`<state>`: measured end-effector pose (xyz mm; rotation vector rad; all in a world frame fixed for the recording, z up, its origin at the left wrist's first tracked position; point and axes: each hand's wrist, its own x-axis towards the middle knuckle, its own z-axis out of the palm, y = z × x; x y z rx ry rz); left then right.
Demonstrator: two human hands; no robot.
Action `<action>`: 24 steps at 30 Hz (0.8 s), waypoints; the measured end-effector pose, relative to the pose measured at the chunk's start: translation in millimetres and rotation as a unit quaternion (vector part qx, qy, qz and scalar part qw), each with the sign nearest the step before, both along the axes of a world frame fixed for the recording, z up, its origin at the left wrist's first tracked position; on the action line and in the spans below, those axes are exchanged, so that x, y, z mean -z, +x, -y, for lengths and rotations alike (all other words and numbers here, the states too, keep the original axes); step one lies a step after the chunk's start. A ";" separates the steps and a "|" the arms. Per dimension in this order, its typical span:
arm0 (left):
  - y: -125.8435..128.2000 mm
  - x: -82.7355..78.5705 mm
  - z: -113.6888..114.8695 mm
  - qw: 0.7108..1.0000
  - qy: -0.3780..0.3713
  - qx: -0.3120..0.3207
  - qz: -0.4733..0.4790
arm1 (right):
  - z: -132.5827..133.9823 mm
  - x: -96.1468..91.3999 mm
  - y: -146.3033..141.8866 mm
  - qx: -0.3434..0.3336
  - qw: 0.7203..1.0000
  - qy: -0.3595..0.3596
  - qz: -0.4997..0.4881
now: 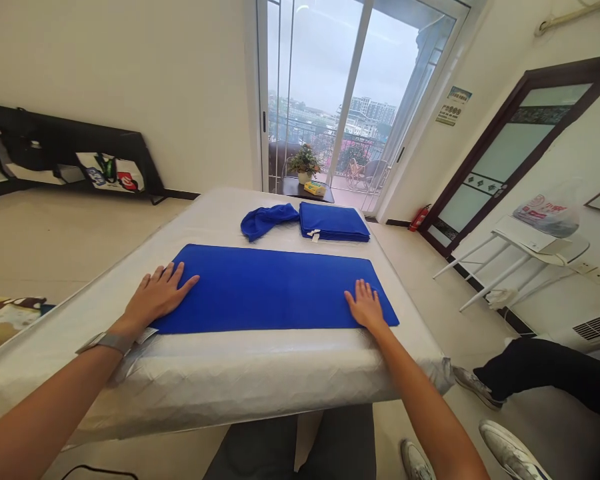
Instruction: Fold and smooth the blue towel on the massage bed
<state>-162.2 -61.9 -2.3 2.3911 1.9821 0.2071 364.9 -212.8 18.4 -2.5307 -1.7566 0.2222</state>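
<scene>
A blue cloth [275,290] lies flat as a long rectangle, folded or smoothed out, on the plastic-covered mattress [260,380]. Over its left end rests my left hand [161,292], palm down with the fingers spread; a watch band circles that wrist. My right hand [365,303] lies flat near the cloth's right end, fingers slightly apart. Neither hand grips anything. Beyond the cloth sits a stack of folded blue cloths [334,221] with a white tag at its front edge. A crumpled blue cloth [269,221] lies just left of that stack.
Behind the mattress stands a small dark table [293,189] with a potted plant [305,162] and a yellow tissue pack [315,189]. A white chair [535,243] holding a plastic bag [550,212] is at right. Another person's dark-trousered leg [545,370] extends in at lower right.
</scene>
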 end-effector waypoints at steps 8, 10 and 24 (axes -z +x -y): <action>11.9 -13.6 15.4 0.987 0.154 0.030 -0.018 | 25.5 9.0 54.1 0.052 0.998 0.028 0.002; 29.3 -18.6 21.7 0.980 0.177 0.082 -0.026 | 24.7 9.2 51.6 0.054 0.998 0.033 -0.004; 201.6 -12.1 105.8 0.980 -0.028 0.197 0.011 | 28.0 5.3 49.4 0.052 0.998 0.038 -0.004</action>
